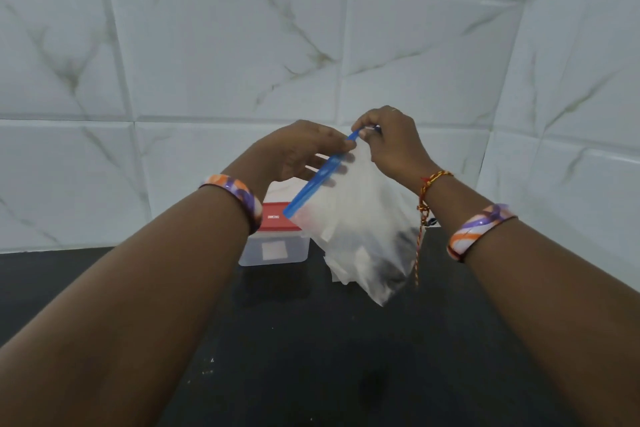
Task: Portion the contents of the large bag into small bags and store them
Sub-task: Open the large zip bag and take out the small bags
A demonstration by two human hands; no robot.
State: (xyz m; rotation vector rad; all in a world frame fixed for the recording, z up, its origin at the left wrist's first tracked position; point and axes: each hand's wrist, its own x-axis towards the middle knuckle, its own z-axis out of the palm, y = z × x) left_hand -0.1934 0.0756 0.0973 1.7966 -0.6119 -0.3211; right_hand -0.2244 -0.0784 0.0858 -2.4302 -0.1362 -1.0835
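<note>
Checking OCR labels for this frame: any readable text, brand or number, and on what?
None readable.
Red lid of the clear container: small white label with print, too blurred to read.
Container front: pale square patch, no legible print.
Zip bag with blue seal strip, held in both hands: no text visible.

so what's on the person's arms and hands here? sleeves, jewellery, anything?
No sleeves; both forearms are bare. Each wrist carries a glossy bangle swirled in orange, purple and white: left bangle, right bangle. The right wrist also has a red-and-yellow thread, its loose end dangling.
</note>
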